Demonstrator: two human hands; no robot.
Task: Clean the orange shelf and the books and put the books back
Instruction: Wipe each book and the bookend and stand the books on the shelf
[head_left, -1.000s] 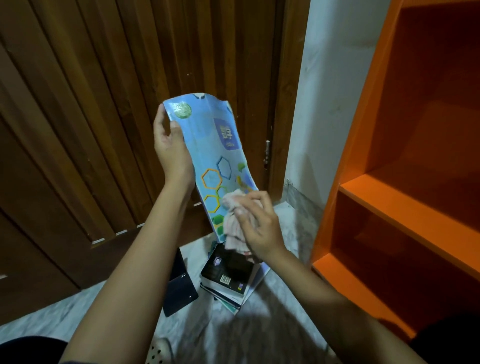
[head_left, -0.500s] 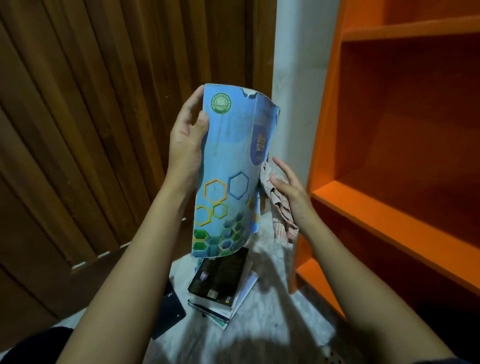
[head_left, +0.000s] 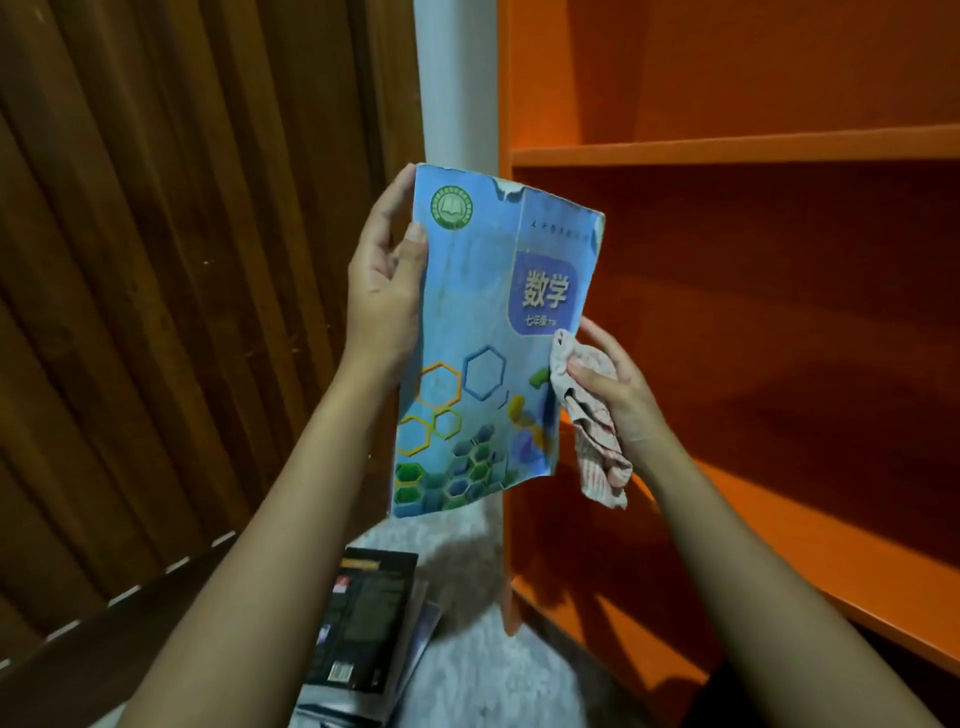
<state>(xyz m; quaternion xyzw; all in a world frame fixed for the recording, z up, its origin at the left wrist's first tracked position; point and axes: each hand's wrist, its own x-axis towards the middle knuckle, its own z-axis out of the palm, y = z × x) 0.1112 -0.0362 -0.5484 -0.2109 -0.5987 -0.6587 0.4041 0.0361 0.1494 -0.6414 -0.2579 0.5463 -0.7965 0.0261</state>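
A brown slatted wooden door (head_left: 182, 260) fills the view from 8 to 11 o'clock. Just right of it, near the centre, the left hand (head_left: 382, 291) grips the spine edge of a blue paperback textbook with coloured hexagons and a green round emblem on its cover (head_left: 483, 343). The thumb lies on the front, and the other fingers are curled round behind. The textbook is held upright in the air, cover towards the camera, with its top edge torn and worn. It is outside the shelf, in front of the shelf's left upright.

At 6 o'clock, below the textbook, a small stack of books topped by a black-covered one (head_left: 371, 623) lies flat on the pale speckled stone floor (head_left: 483, 670). The stack is just beside the foot of the shelf. A strip of white wall (head_left: 457, 78) rises at 12 o'clock between door and shelf.

At the textbook's right edge, the right hand (head_left: 615, 389) holds a crumpled pink-and-white cloth (head_left: 592, 436). Its fingers are clenched round the cloth and the thumb presses it. The cloth's upper corner touches the cover, and the rest hangs down.

From 1 to 5 o'clock stands the orange wooden shelf unit (head_left: 727, 150). Three compartments are open towards the camera, their orange boards and back panel in plain sight. The lowest corner at 5 o'clock is too dark to tell what it holds.
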